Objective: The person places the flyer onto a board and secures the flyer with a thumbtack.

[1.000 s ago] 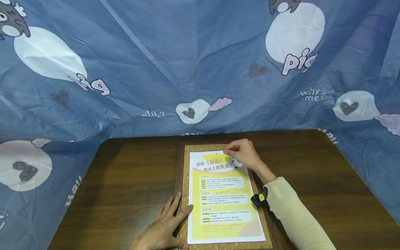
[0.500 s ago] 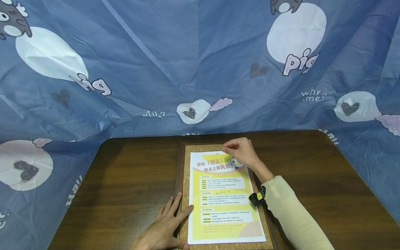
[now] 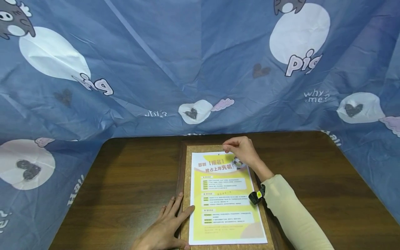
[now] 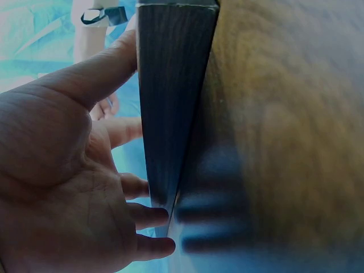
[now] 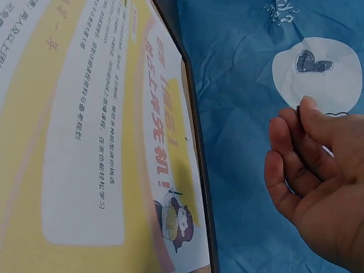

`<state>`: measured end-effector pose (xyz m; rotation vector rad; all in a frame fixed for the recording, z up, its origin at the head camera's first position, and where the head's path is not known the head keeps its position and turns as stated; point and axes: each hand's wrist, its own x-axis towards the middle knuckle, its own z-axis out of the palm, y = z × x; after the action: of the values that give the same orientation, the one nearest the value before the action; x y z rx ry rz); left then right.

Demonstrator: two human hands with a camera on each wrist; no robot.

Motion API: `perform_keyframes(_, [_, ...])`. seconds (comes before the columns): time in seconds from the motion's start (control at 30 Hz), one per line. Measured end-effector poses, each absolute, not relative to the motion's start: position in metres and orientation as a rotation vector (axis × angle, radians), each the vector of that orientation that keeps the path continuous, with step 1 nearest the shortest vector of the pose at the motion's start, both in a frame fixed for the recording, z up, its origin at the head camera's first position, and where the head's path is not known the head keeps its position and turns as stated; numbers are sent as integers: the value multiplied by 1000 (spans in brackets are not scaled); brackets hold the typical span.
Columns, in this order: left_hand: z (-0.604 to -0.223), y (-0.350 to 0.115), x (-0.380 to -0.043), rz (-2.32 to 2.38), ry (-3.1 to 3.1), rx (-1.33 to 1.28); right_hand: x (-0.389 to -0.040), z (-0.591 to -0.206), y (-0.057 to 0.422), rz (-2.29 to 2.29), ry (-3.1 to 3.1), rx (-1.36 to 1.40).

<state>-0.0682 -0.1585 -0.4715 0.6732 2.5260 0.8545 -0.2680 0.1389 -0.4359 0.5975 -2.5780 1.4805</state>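
Observation:
A yellow-and-white printed sheet lies on a framed cork board, with a tiny dark spot near its top edge. My right hand is held over the board's top edge, thumb and index finger pinched together. Between them the right wrist view shows the tip of a small dark object, mostly hidden by the fingers. My left hand rests at the board's left side with spread fingers. In the left wrist view its fingertips lie along the dark wooden frame.
The board lies on a dark brown wooden table with rounded far corners. A blue printed cloth hangs behind the table and along its sides. A small black device is worn at my right wrist.
My right hand has risen slightly from the sheet's top edge, its fingers still pinched. The left hand stays in place. The head view has shifted a little.

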Motion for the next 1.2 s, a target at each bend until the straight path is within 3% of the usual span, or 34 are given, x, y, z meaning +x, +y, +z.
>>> perform_keyframes(1.2, [-471, -158, -67, 842, 2535, 643, -283, -454, 113, 1471, -2834, 301])
